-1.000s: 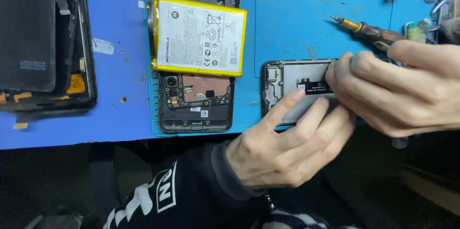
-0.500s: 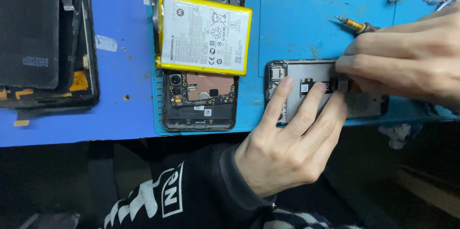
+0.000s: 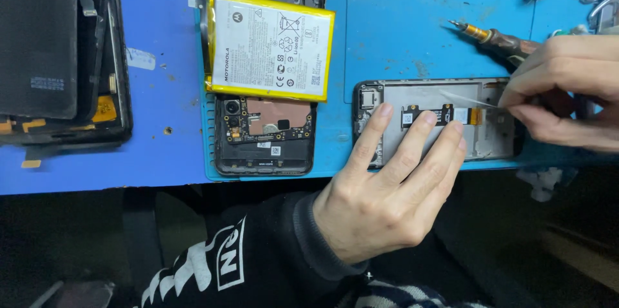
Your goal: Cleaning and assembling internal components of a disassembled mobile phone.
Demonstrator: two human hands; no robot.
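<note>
Pinning the opened phone frame (image 3: 445, 124) at center right with left hand (image 3: 387, 198), fingers spread flat. Right hand (image 3: 567, 89) pinches thin tweezers (image 3: 467, 100) over it; yellow-edged battery (image 3: 267, 47) sits upper center.

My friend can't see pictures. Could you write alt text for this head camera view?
A left hand presses down an opened phone frame on a blue mat while the right hand works on it with tweezers. A battery lies nearby.

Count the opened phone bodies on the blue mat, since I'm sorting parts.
2: a black phone body with exposed circuit board under the yellow-edged battery, and a grey phone frame beneath the left hand's fingers. Others may be hidden.
</note>
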